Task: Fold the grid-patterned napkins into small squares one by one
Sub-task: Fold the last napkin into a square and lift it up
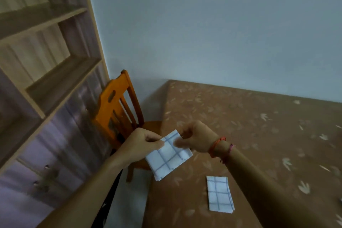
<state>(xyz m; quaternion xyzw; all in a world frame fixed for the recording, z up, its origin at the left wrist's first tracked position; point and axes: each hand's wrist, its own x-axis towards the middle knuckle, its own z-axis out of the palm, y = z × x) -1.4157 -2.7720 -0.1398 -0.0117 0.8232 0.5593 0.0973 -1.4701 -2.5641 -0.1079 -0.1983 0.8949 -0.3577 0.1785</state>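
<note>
The grid napkin (pixel 169 155) is held in the air over the surface (pixel 259 135) edge, pinched at its top by the left hand (pixel 142 144) and right hand (pixel 198 139). It looks soft and light; corners are best gripped.

Your two bare forearms reach in from below and meet above the left edge of the table (pixel 240 126). Your left hand (pixel 142 144) pinches the folded napkin (pixel 168 155) at its upper left side, thumb laid over curled fingers. Your right hand (pixel 196 139), knuckles up, pinches the napkin's top corner; its thumb is blurred. Both hands are raised off the surface.
</note>
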